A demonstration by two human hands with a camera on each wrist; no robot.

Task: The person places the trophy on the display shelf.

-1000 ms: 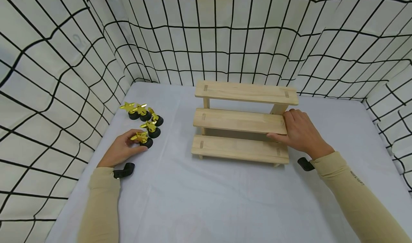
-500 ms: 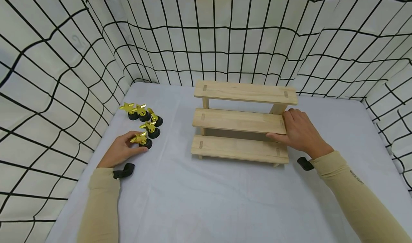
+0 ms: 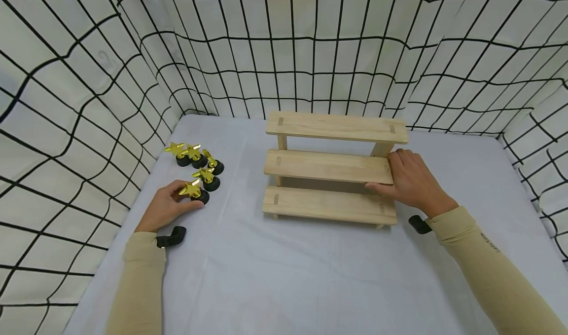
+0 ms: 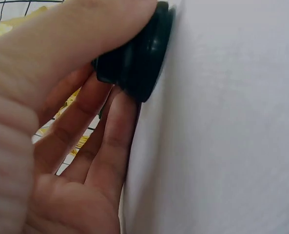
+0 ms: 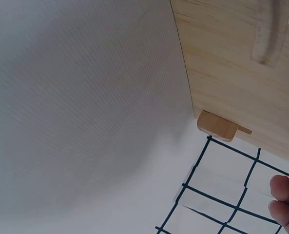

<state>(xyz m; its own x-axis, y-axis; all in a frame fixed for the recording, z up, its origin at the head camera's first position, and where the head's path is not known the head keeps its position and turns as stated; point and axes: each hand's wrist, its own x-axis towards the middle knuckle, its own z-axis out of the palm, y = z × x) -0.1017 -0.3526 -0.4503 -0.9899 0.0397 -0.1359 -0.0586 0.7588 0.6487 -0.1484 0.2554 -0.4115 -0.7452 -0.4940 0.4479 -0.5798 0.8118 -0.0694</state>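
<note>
At the left of the white table, my left hand (image 3: 166, 206) grips a small gold star trophy (image 3: 192, 189) by its round black base (image 4: 139, 58), thumb on one side and fingers on the other. The base sits close over the cloth in the left wrist view. Right behind it, several matching star trophies (image 3: 206, 176) stand grouped. A three-tier wooden display stand (image 3: 328, 167) is at the table's middle. My right hand (image 3: 412, 182) holds the right end of its middle shelf, thumb along the front edge. The right wrist view shows the stand's side panel (image 5: 232, 73) and fingertips (image 5: 283, 187).
White cloth covers the table (image 3: 284, 276). Black grid netting (image 3: 293, 49) over white walls encloses the back and both sides. The back of the stand is near the rear netting.
The star of the trophy in my left hand has turned slightly to face the head camera more. My right hand keeps its hold on the shelf.
</note>
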